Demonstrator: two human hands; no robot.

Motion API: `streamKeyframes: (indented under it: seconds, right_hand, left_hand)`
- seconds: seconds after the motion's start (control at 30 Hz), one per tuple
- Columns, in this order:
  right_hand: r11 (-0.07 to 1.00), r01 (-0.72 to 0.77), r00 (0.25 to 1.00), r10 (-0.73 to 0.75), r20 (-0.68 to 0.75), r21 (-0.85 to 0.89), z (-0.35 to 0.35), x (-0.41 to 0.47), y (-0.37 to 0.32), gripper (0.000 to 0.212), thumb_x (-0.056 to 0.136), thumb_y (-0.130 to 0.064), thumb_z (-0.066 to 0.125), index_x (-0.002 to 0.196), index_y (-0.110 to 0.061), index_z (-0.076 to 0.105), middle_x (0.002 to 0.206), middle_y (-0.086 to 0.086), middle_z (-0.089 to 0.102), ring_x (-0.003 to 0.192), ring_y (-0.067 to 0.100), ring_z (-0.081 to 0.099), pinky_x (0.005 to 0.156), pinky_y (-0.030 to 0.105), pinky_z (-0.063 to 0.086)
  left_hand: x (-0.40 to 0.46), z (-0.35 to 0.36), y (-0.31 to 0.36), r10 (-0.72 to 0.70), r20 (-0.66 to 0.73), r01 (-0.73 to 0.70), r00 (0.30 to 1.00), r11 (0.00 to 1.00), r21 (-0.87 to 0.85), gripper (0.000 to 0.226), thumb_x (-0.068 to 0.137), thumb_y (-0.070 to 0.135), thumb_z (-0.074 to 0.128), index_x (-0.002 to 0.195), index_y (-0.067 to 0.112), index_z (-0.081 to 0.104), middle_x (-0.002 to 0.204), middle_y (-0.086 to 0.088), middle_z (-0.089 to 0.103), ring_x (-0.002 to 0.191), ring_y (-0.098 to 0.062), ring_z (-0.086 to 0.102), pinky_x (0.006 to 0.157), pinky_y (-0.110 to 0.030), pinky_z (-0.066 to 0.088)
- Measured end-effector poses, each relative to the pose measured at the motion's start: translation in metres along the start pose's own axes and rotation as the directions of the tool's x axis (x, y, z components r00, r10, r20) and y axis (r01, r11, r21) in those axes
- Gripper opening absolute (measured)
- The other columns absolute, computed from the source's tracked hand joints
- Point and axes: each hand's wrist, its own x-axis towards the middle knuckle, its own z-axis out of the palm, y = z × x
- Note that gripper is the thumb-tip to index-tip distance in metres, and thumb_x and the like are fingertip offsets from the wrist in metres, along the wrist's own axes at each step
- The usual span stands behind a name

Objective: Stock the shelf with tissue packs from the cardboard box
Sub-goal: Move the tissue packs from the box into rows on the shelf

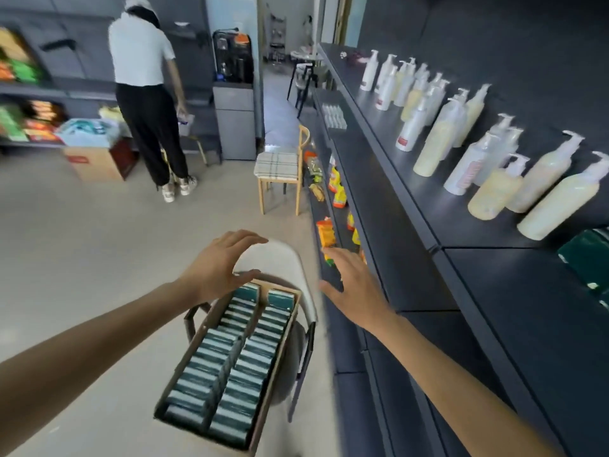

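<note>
Beige floor (99,232) lay wide and bare on the left, running back to a second person (145,94) who stood facing away beside a brown carton (95,163) and dark shelving with bright packets (29,123). Nearer, the left hand (217,265) hovered with its fingers spread and lightly arched, gripping nothing, just above the far end of the cardboard box (280,341). That box sat lengthwise on a white-backed chair (283,258), its top open, its brown walls thin and straight. Inside it, teal tissue packs (211,367) with pale edges stood on end in two tight rows split by a central divider, filling the box from end to end. A narrow strip of floor separated the chair from the shelf front. The right hand (352,285) was stretched out flat, fingers straight and apart, empty, between the box and the dark shelf (494,324). The shelf's long front edge ran diagonally away; its near section showed bare dark board, with a dark green pack (586,258) at the frame's right edge. Farther along stood pale pump bottles (461,136), and a wooden chair (280,173) stood by the shelf's lower tiers beyond.
</note>
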Motion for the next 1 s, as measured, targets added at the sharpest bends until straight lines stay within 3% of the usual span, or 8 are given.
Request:
streamKeyframes:
  seconds: [0.2, 0.5, 0.6, 0.7, 0.8, 0.87, 1.0]
  right_hand:
    - [0.997, 0.026, 0.994, -0.034, 0.106, 0.072, 0.080, 0.030, 0.009, 0.052, 0.096, -0.035, 0.060, 0.143, -0.020, 0.044, 0.142, -0.004, 0.049, 0.130, 0.013, 0.040, 0.105, 0.031, 0.037]
    - [0.991, -0.115, 0.970, 0.098, 0.225, 0.063, 0.229, 0.057, 0.057, 0.047, 0.093, -0.026, 0.064, 0.137, -0.015, 0.048, 0.136, 0.002, 0.054, 0.125, 0.021, 0.049, 0.097, 0.038, 0.049]
    - [0.994, -0.109, 0.959, 0.097, 0.268, 0.030, 0.294, 0.077, 0.082, 0.046, 0.091, -0.022, 0.068, 0.133, -0.011, 0.052, 0.130, 0.007, 0.058, 0.120, 0.024, 0.054, 0.094, 0.043, 0.053]
    - [0.985, -0.174, 0.947, 0.168, 0.274, -0.002, 0.358, 0.097, 0.108, 0.046, 0.090, -0.018, 0.069, 0.132, -0.007, 0.054, 0.128, 0.010, 0.060, 0.119, 0.028, 0.055, 0.092, 0.045, 0.054]
    - [0.981, -0.187, 0.949, 0.194, 0.249, -0.052, 0.414, 0.112, 0.138, 0.044, 0.089, -0.015, 0.071, 0.130, -0.006, 0.056, 0.125, 0.010, 0.061, 0.116, 0.029, 0.056, 0.084, 0.041, 0.054]
    - [0.978, -0.183, 0.954, 0.201, 0.221, -0.099, 0.445, 0.120, 0.159, 0.045, 0.087, -0.014, 0.073, 0.128, -0.005, 0.058, 0.121, 0.012, 0.063, 0.112, 0.030, 0.058, 0.081, 0.040, 0.054]
    - [0.951, -0.241, 0.924, 0.286, 0.256, -0.191, 0.485, 0.123, 0.198, 0.047, 0.086, -0.019, 0.072, 0.128, -0.009, 0.055, 0.126, 0.011, 0.060, 0.116, 0.029, 0.054, 0.090, 0.045, 0.052]
  left_hand:
    - [-0.028, 0.038, -0.058, -0.174, 0.095, 0.172, 0.980, 0.985, 0.027, 0.057, 0.088, 0.059, 0.047, 0.137, 0.030, 0.051, 0.136, 0.004, 0.055, 0.123, -0.019, 0.051, 0.102, -0.040, 0.043]
    - [-0.018, 0.154, -0.187, -0.301, 0.324, 0.309, 0.897, 0.951, 0.030, 0.054, 0.089, 0.050, 0.045, 0.137, 0.027, 0.052, 0.134, 0.001, 0.057, 0.111, -0.023, 0.059, 0.096, -0.043, 0.049]
    - [-0.005, 0.209, -0.233, -0.336, 0.367, 0.367, 0.867, 0.930, -0.014, 0.054, 0.087, 0.043, 0.045, 0.135, 0.022, 0.056, 0.133, -0.002, 0.059, 0.116, -0.025, 0.057, 0.101, -0.043, 0.046]
    - [0.003, 0.270, -0.285, -0.323, 0.428, 0.355, 0.844, 0.935, 0.006, 0.046, 0.093, 0.035, 0.054, 0.138, 0.027, 0.050, 0.138, 0.001, 0.056, 0.126, -0.023, 0.051, 0.107, -0.042, 0.042]
    - [0.009, 0.328, -0.332, -0.287, 0.510, 0.321, 0.811, 0.947, 0.024, 0.057, 0.095, 0.033, 0.055, 0.148, 0.034, 0.034, 0.152, 0.005, 0.042, 0.140, -0.021, 0.038, 0.115, -0.045, 0.036]
    - [0.015, 0.360, -0.356, -0.246, 0.514, 0.266, 0.822, 0.963, 0.035, 0.063, 0.095, 0.028, 0.055, 0.152, 0.029, 0.029, 0.157, 0.001, 0.033, 0.143, -0.023, 0.031, 0.115, -0.047, 0.035]
    - [0.028, 0.406, -0.384, -0.258, 0.465, 0.233, 0.847, 0.966, 0.111, 0.065, 0.094, 0.023, 0.057, 0.152, 0.023, 0.028, 0.158, -0.004, 0.028, 0.146, -0.028, 0.025, 0.115, -0.050, 0.031]
